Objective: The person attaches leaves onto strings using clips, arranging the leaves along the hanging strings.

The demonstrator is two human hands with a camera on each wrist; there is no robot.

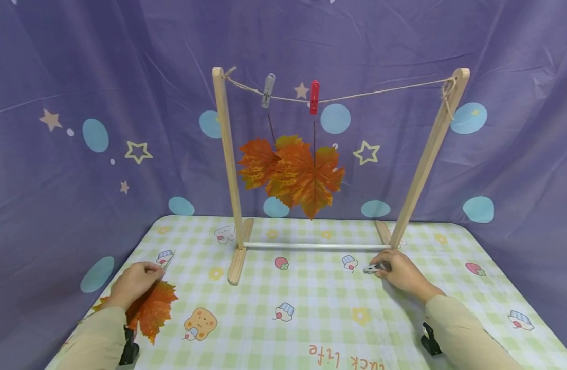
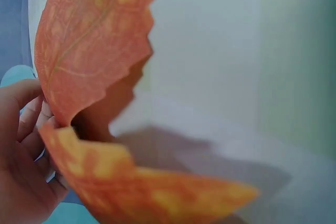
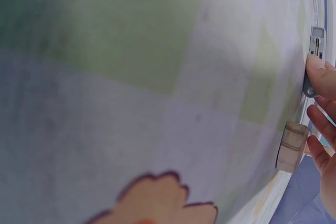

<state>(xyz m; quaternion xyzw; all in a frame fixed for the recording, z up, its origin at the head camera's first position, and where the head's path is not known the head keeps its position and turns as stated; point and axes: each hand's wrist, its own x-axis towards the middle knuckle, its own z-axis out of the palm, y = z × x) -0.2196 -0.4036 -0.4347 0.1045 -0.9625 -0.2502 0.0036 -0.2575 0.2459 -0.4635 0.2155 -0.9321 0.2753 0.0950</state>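
Note:
My left hand pinches an orange-red artificial maple leaf at the table's left side; its blade spreads beneath the hand, and the fingers partly hide the stem. Curling leaf lobes fill much of the left wrist view. Near the foot of the right post, my right hand grips a grey clothespin between thumb and fingers. Two more maple leaves hang overlapping from a string, below a grey clothespin and a red clothespin.
A wooden frame with a left post and a right post carries the string. A white rod joins the posts low down. Under it lies a green checked tablecloth with printed cupcakes; a purple curtain hangs behind.

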